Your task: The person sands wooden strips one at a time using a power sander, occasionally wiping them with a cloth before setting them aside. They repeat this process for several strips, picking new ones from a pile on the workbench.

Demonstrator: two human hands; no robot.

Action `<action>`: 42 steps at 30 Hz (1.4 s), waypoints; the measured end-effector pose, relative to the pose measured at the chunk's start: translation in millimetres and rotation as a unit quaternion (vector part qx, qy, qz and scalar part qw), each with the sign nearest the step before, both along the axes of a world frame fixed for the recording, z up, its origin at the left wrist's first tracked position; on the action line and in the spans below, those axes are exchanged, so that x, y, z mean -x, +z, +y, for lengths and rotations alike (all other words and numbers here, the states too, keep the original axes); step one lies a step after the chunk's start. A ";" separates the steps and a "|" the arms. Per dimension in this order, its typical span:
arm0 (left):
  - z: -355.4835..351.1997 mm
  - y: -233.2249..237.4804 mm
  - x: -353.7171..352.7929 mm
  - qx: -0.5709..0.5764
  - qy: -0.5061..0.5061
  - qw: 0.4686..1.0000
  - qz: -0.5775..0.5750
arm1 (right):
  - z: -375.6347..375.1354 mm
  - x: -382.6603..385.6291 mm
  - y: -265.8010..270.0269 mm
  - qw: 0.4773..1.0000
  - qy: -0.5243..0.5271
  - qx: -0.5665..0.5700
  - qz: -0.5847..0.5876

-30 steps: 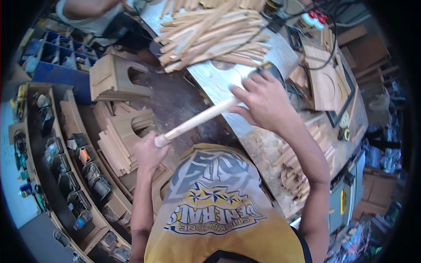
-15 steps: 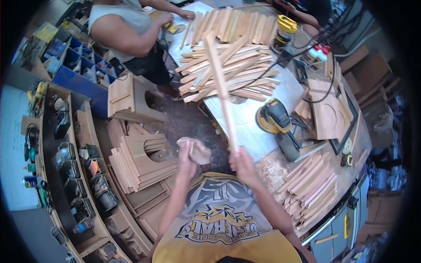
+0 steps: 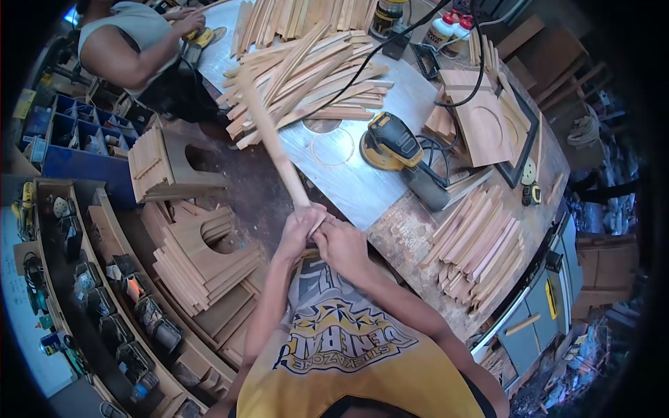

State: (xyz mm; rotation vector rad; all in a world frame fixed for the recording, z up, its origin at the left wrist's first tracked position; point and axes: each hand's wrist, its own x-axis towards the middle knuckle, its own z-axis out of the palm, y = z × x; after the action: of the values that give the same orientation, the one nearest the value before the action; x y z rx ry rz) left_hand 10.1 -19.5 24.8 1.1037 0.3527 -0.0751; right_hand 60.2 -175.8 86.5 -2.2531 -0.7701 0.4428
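A long, pale wooden strip (image 3: 268, 143) slants up and away from my body, its near end between my hands. My left hand (image 3: 301, 228) is closed around the strip near that end. A small edge of the folded piece of sandpaper (image 3: 318, 223) shows between the hands; most of it is covered by my left fingers. My right hand (image 3: 341, 244) is closed at the strip's near end, right against the left hand. The strip's far part passes in front of a heap of similar wooden strips (image 3: 334, 76) on the table.
A yellow-black sander (image 3: 390, 143) lies on the metal-topped table (image 3: 376, 202). Stacked strips (image 3: 481, 251) are at the right. Arched wooden panels (image 3: 202, 258) stand on the left, beside shelves of bins (image 3: 90, 292). A co-worker (image 3: 132, 49) works at the far left with a sander.
My left hand, with the sandpaper, has come over to the strip's near end beside my right hand. The strip now leans further left. The view has shifted, with the table things appearing further left.
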 end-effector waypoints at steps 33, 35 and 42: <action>8.7 -38.4 3.7 -0.352 -0.174 0.856 0.336 | 18.6 -145.9 36.2 0.932 0.114 0.249 -0.238; 6.4 -31.4 1.0 -0.392 -0.179 0.836 0.340 | 28.3 -126.3 40.2 0.931 0.156 0.255 -0.210; 5.0 -10.8 -0.4 -0.406 -0.177 0.836 0.325 | 37.9 -136.6 28.1 0.923 0.165 0.230 -0.262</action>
State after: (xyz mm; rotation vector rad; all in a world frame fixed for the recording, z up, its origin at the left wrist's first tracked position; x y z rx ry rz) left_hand 10.5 -14.5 14.0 1.9822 0.8313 -0.6980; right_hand 196.8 -138.0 114.6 -2.7328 -1.4624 0.1730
